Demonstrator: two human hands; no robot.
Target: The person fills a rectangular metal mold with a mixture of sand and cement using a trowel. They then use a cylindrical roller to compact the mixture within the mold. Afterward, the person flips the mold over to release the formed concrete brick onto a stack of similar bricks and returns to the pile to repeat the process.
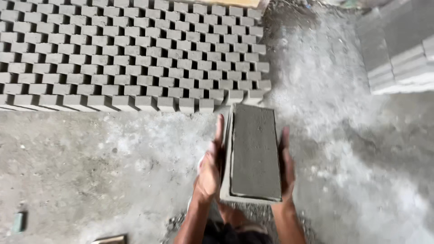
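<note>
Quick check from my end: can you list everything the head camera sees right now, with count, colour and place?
fresh block: one, dark grey, flat on a board between the two hands, centre of view.
board: one, pale grey, under the fresh block, only its edges show.
laid blocks: many, too many to count, grey, in staggered rows on the ground, upper left.
stacked blocks: several, light grey, upper right corner, blurred.
ground: grey, dusty, paler powder on the right.
small green thing: one, on the ground, lower left; kind unclear.
left hand: flat against the board's left side.
right hand: flat against the right side.
</note>
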